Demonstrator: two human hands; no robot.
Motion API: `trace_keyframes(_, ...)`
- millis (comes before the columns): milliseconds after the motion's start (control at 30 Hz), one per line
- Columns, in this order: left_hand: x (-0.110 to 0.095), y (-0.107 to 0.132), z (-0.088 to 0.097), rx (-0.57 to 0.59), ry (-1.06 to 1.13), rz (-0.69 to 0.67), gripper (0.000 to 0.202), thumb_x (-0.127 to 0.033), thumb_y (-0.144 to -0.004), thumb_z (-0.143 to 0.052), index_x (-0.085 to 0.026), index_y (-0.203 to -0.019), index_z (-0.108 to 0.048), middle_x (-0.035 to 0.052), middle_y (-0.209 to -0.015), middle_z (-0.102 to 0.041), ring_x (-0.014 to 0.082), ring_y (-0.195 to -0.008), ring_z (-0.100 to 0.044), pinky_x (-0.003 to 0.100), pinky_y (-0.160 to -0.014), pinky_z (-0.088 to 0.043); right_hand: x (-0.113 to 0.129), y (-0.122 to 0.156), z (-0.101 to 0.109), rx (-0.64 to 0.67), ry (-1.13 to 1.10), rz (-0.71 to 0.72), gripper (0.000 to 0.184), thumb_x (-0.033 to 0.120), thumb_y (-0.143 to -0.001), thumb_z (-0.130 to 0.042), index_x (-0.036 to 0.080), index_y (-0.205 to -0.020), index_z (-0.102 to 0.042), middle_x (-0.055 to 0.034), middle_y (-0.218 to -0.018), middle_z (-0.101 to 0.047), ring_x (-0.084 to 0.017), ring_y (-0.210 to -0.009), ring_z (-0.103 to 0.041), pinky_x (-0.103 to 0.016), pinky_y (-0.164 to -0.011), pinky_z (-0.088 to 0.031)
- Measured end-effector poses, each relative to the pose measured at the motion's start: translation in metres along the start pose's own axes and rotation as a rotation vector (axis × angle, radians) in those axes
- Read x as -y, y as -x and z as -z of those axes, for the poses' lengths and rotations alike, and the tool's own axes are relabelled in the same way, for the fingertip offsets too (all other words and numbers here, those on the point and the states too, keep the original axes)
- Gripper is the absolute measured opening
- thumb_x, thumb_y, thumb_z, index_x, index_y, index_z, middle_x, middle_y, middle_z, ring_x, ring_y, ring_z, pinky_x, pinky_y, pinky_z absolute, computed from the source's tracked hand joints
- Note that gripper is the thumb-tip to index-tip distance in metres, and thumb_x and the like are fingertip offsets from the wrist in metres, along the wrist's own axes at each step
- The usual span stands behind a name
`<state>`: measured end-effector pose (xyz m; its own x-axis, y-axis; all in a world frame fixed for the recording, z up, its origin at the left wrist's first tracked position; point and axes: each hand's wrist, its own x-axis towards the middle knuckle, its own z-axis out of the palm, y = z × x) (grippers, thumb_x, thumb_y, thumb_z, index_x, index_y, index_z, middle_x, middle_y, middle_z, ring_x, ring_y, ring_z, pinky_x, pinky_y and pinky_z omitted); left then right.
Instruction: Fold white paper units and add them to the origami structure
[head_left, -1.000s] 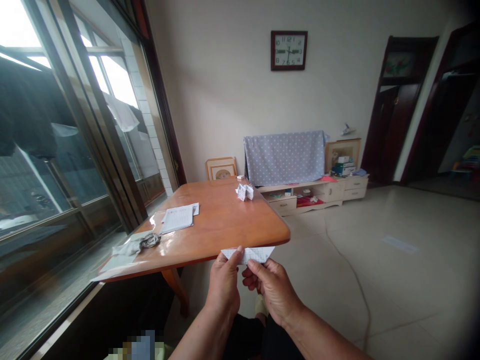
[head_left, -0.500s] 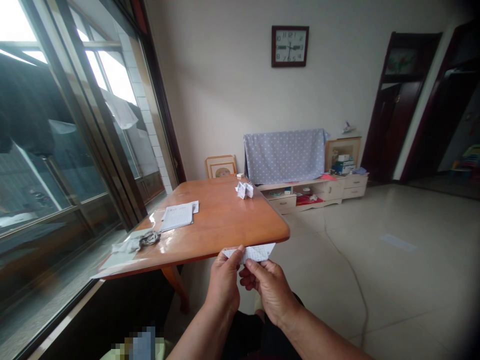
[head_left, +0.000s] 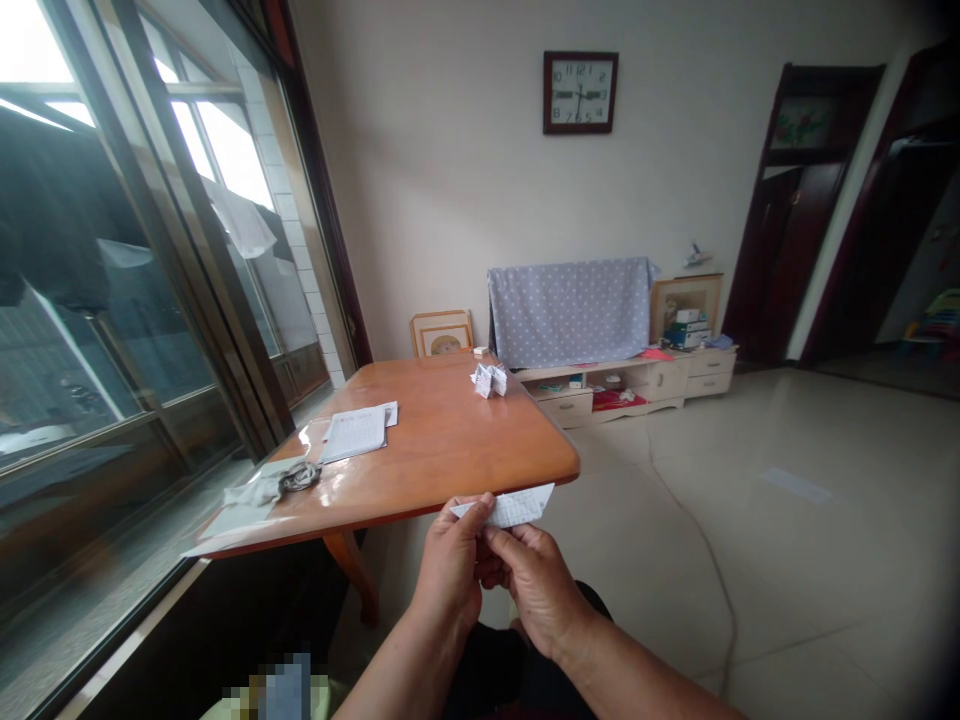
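Both my hands are raised just in front of the table's near edge. My left hand point(head_left: 450, 572) and my right hand point(head_left: 536, 592) pinch a folded strip of white printed paper point(head_left: 516, 508) between fingers and thumbs. The strip has a pointed, roughly triangular shape, and its middle is partly hidden by my fingers. A small folded paper figure point(head_left: 487, 380) stands far off on the orange wooden table point(head_left: 450, 430). Neither hand touches the table.
A stack of papers point(head_left: 354, 435) and a crumpled grey cloth point(head_left: 270, 490) lie on the table, beside a large window on the left. A low cabinet point(head_left: 600, 395) with a polka-dot cloth point(head_left: 570, 312) stands beyond. A cable point(head_left: 694, 540) runs across the tiled floor.
The folded strip has risen slightly and tilts up to the right. My hands have drawn closer together, with the fingers of my right hand now tucked against my left hand.
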<state>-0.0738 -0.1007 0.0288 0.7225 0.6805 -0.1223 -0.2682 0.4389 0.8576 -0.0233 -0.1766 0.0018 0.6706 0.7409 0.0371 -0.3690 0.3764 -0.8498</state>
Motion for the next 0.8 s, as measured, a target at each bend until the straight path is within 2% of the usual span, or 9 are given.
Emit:
trace_keyframes(167, 0.001, 0.0, -0.002, 0.015, -0.019, -0.016, 0.043, -0.046, -0.068, -0.083, -0.021, -0.08, -0.051, -0.0098, -0.051, -0.042, 0.0067, -0.033, -0.036, 0.019, -0.032, -0.025, 0.006, 0.002, -0.006, -0.034, 0.037, 0.018, 0.03, 0.043, -0.077, -0.077, 0.014, -0.075, -0.069, -0.0041, -0.065, -0.064, -0.013, -0.056, -0.054, -0.026, -0.055, -0.038)
trace_keyframes(300, 0.002, -0.001, -0.002, -0.006, -0.017, -0.017, 0.044, -0.047, -0.067, -0.083, -0.021, -0.082, -0.051, -0.0104, -0.05, -0.042, 0.0061, -0.033, -0.034, 0.019, -0.031, -0.024, 0.005, 0.003, -0.007, -0.042, 0.03, 0.013, 0.033, 0.046, -0.076, -0.076, 0.014, -0.073, -0.068, -0.0033, -0.064, -0.062, -0.013, -0.057, -0.053, -0.026, -0.055, -0.038)
trace_keyframes(500, 0.004, 0.0, -0.001, 0.03, -0.047, -0.027, 0.043, -0.049, -0.071, -0.081, -0.022, -0.081, -0.049, -0.009, -0.051, -0.043, 0.0072, -0.034, -0.036, 0.019, -0.031, -0.025, 0.008, 0.004, -0.009, -0.005, 0.048, 0.025, 0.032, 0.046, -0.077, -0.076, 0.014, -0.074, -0.069, -0.0026, -0.06, -0.061, -0.012, -0.055, -0.052, -0.025, -0.052, -0.034)
trace_keyframes(600, 0.003, 0.0, -0.001, 0.042, -0.054, -0.027, 0.042, -0.049, -0.073, -0.08, -0.022, -0.081, -0.05, -0.0085, -0.053, -0.044, 0.0078, -0.035, -0.036, 0.02, -0.033, -0.026, 0.011, 0.003, -0.004, 0.028, 0.08, 0.007, 0.036, 0.048, -0.079, -0.075, 0.013, -0.079, -0.07, -0.0048, -0.064, -0.065, -0.013, -0.056, -0.055, -0.025, -0.052, -0.036)
trace_keyframes(700, -0.001, -0.002, 0.001, 0.036, -0.055, -0.103, 0.039, -0.046, -0.073, -0.082, -0.019, -0.08, -0.054, -0.0051, -0.059, -0.052, 0.0091, -0.044, -0.045, 0.021, -0.042, -0.035, 0.011, 0.0, 0.008, -0.013, 0.101, 0.017, 0.039, 0.052, -0.083, -0.072, 0.013, -0.085, -0.07, -0.0065, -0.071, -0.068, -0.014, -0.059, -0.059, -0.026, -0.055, -0.039)
trace_keyframes(800, -0.004, -0.006, 0.005, 0.003, -0.085, -0.214, 0.035, -0.041, -0.072, -0.084, -0.015, -0.077, -0.06, -0.0001, -0.071, -0.06, 0.0112, -0.064, -0.055, 0.023, -0.062, -0.044, 0.011, -0.004, 0.02, -0.074, 0.13, 0.094, 0.037, 0.051, -0.085, -0.07, 0.014, -0.087, -0.069, -0.0057, -0.073, -0.068, -0.015, -0.06, -0.061, -0.026, -0.057, -0.041)
